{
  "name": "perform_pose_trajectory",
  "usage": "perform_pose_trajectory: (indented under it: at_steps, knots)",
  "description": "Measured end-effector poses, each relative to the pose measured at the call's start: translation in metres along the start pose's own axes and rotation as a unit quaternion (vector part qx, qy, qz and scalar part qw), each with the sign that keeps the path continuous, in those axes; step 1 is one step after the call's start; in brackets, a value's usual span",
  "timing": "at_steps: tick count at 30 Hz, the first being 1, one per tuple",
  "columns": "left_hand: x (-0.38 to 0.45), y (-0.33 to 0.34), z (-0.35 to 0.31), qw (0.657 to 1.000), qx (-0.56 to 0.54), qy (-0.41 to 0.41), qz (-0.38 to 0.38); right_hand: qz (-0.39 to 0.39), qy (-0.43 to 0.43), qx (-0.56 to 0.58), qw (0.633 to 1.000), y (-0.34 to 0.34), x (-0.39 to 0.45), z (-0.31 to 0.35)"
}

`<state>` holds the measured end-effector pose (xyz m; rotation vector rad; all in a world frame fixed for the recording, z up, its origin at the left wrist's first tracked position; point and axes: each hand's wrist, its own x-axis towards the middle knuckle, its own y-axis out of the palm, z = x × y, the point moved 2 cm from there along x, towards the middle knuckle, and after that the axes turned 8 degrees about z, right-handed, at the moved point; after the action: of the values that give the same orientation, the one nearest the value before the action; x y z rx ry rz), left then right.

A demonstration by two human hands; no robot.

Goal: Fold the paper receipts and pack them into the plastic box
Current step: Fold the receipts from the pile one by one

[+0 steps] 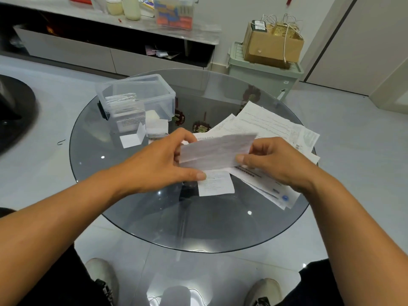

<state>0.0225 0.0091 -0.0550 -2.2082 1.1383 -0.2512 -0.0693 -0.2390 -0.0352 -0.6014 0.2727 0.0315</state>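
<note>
We pinched the paper receipt (217, 152) at each end, left hand (164, 164) and right hand (271, 161), lifted above the glass table (132, 195) to crease it, we judged. The plastic box (135, 96) waited open, far left.

Plastic box (141, 93) left – paper pile (271, 129) right, on table (198, 228).

Single head cam, wide-angle, no second view.
Looks forward and down from above the near edge of the round glass table (154, 228), close over it, far edge in frame.
</note>
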Motion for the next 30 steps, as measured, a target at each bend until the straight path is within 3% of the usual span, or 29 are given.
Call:
perform_pose_trajectory:
  at_steps: [6,11,17,20,24,27,30]
  knots:
    - [0.008,0.001,0.01,0.996,0.0,-0.026,-0.085,-0.135,0.049,0.002,0.99,0.03,0.021,-0.01]
    - [0.005,0.005,0.011,0.979,0.136,0.001,-0.149,-0.166,0.074,-0.11,0.977,0.036,0.03,-0.009]
    - [0.003,0.001,0.008,0.947,0.237,0.056,-0.211,-0.193,0.099,-0.142,0.966,0.036,0.038,-0.009]
    - [0.005,0.002,0.008,0.94,0.269,0.097,-0.185,-0.212,0.1,-0.142,0.962,0.034,0.039,-0.007]
    - [0.005,0.005,0.014,0.95,0.283,0.109,-0.068,-0.205,0.091,-0.166,0.96,0.034,0.04,-0.007]
    - [0.003,0.0,0.009,0.95,0.299,0.086,-0.017,-0.175,0.076,-0.161,0.968,0.033,0.037,-0.008]
    - [0.007,-0.006,0.0,0.928,0.36,0.095,-0.005,-0.097,0.043,-0.087,0.991,0.028,0.029,-0.004]
